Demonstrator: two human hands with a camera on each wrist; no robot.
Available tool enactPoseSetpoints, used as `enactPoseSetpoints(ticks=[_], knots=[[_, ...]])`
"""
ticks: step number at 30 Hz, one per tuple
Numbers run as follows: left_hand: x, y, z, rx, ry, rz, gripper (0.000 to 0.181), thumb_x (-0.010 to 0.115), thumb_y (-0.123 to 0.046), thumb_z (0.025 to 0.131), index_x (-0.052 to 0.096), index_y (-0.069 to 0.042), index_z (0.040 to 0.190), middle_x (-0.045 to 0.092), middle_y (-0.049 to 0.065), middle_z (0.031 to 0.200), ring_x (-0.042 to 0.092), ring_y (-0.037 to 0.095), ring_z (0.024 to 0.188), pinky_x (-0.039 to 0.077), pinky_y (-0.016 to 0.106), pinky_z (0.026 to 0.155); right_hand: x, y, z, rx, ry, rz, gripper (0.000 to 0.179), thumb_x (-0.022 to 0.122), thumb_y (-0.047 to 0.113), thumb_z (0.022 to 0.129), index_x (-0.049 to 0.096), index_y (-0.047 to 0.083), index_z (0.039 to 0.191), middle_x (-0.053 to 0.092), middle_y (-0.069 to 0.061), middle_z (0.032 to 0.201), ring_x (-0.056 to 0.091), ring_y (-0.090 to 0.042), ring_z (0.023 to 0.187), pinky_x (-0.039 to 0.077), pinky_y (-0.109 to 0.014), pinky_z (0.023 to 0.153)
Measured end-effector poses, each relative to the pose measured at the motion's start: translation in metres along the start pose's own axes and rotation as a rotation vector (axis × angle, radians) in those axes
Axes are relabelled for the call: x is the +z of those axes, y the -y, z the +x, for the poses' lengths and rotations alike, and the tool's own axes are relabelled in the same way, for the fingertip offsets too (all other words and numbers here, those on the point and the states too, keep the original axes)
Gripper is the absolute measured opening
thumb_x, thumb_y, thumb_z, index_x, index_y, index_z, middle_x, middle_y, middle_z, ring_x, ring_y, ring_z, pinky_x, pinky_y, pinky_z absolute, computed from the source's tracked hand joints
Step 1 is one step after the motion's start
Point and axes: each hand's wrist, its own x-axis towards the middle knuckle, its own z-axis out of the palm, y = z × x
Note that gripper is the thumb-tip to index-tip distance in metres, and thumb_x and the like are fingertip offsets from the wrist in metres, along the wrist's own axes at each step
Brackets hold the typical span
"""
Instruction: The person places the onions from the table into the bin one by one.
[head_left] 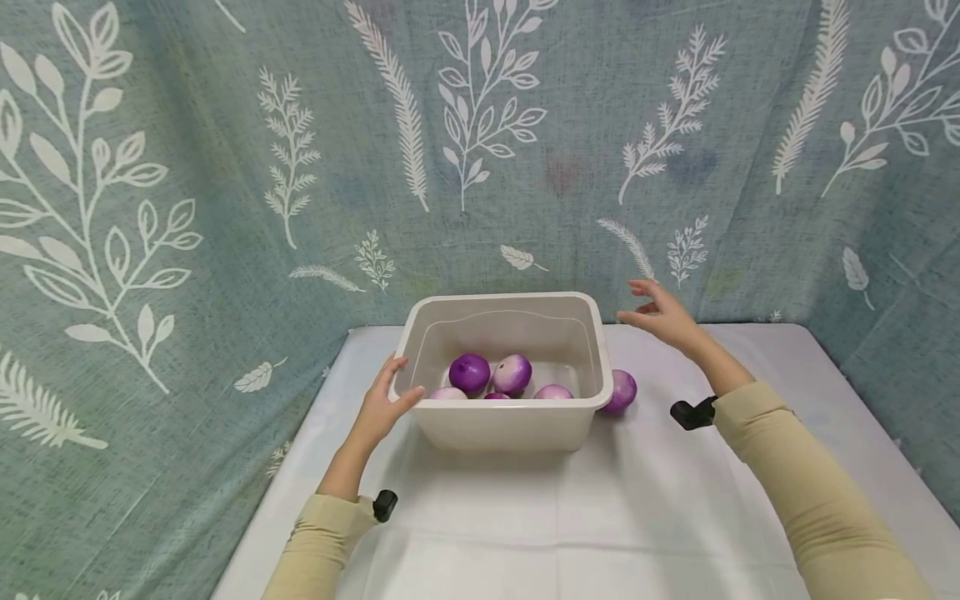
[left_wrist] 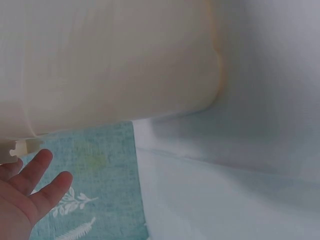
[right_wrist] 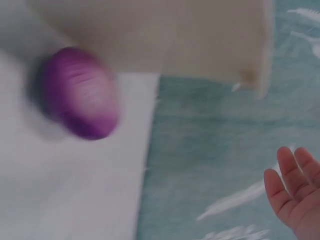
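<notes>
A beige plastic bin [head_left: 498, 427] stands on the white-covered table, with several purple onions [head_left: 469, 372] inside, some half hidden by its front wall. My left hand [head_left: 384, 404] is at the bin's left front corner, fingertips right at the rim and thumb near the front edge. In the left wrist view its fingers [left_wrist: 52, 192] are spread and fairly straight beside the bin's wall [left_wrist: 115, 65]. My right hand [head_left: 663, 317] is raised beyond the bin's right side, holding nothing, fingers loosely extended. Another purple onion [head_left: 621, 392] lies against the bin's right side, partly covered by it.
A white cloth [head_left: 480, 517] covers the table. Green fabric with white leaf prints [head_left: 562, 167] hangs behind the table and along both sides, close to the table's back edge. Small black devices [head_left: 692, 414] sit at both wrists.
</notes>
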Motion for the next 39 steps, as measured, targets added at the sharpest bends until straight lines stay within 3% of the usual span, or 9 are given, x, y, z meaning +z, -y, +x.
enactPoseSetpoints(ticks=[7,17,28,38,39], knots=[[-0.001,-0.001,-0.001,0.010,-0.007,-0.001,0.066,0.064,-0.025,0.083,0.034,-0.007,0.138,0.016,0.014,0.152,0.022,0.036,0.135,0.023,0.055,0.106,0.018,-0.046,-0.018,0.075,0.015,-0.034,0.074,0.059,0.032,0.088,0.021,0.002,0.143,0.027,-0.028,0.142,0.040,-0.042,0.118,0.041,-0.054,0.090],[-0.001,-0.002,0.000,0.001,0.002,0.001,0.065,0.064,-0.025,0.084,0.033,-0.007,0.138,0.015,0.013,0.152,0.020,0.036,0.136,0.022,0.055,0.106,0.055,-0.091,-0.031,0.038,0.043,-0.042,0.072,0.063,0.029,0.084,0.028,-0.002,0.139,0.029,-0.030,0.139,0.040,-0.048,0.115,0.041,-0.055,0.089],[0.000,0.001,0.000,0.001,-0.001,-0.007,0.065,0.063,-0.024,0.084,0.033,-0.007,0.139,0.015,0.013,0.152,0.019,0.035,0.137,0.020,0.054,0.108,0.072,-0.115,-0.032,0.058,0.121,0.043,0.081,0.066,0.031,0.081,0.022,0.000,0.142,0.023,-0.026,0.143,0.035,-0.044,0.119,0.035,-0.055,0.094],[-0.001,-0.008,-0.004,0.006,-0.004,0.012,0.065,0.062,-0.023,0.084,0.032,-0.004,0.138,0.015,0.016,0.152,0.020,0.038,0.136,0.021,0.056,0.106,0.091,-0.122,-0.026,0.003,0.025,0.027,0.076,0.070,0.026,0.077,0.032,-0.006,0.135,0.035,-0.031,0.134,0.037,-0.045,0.120,0.033,-0.057,0.098],[-0.001,-0.002,-0.002,0.013,-0.009,0.008,0.066,0.063,-0.025,0.083,0.033,-0.006,0.138,0.015,0.015,0.152,0.020,0.037,0.136,0.021,0.055,0.107,0.093,-0.122,-0.027,0.016,0.019,0.031,0.075,0.071,0.026,0.077,0.033,-0.006,0.134,0.037,-0.031,0.133,0.038,-0.044,0.119,0.033,-0.056,0.098]])
